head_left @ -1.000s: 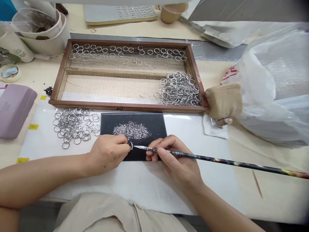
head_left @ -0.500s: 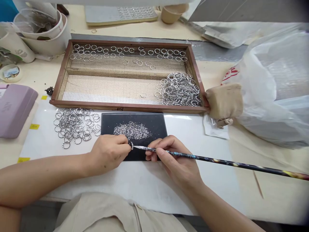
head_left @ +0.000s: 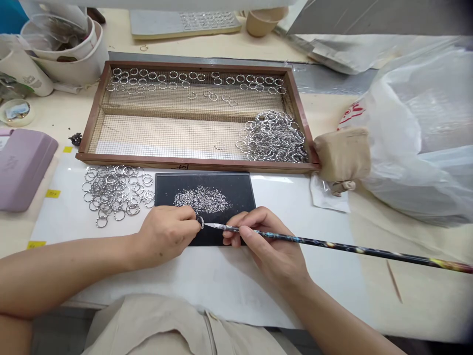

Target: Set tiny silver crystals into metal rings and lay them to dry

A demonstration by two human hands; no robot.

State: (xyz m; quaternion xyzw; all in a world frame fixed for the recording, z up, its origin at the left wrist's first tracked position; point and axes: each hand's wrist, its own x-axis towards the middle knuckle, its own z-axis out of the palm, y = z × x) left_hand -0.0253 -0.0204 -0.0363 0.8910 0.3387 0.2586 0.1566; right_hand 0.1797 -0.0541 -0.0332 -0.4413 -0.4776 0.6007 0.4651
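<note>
Between thumb and fingers, my left hand [head_left: 166, 231] pinches a silver ring [head_left: 200, 222] above the near part of a black pad [head_left: 240, 192]. A long, dark patterned pen-like stick [head_left: 325, 244] is held in my right hand [head_left: 275, 244], its white pointed tip at the ring's right side. Many tiny shiny stones [head_left: 203, 199] lie in a patch on the pad, just beyond both hands. Left of the pad, a loose pile of silver rings [head_left: 118, 190] rests on the white sheet.
Beyond the pad stands a wood-framed mesh tray [head_left: 195, 164] with rows of rings and a heap at its right. A purple case [head_left: 25, 167] and white tubs [head_left: 74, 64] are at the left. Plastic bags [head_left: 424, 133] and a brown wrapped bundle [head_left: 343, 155] occupy the right.
</note>
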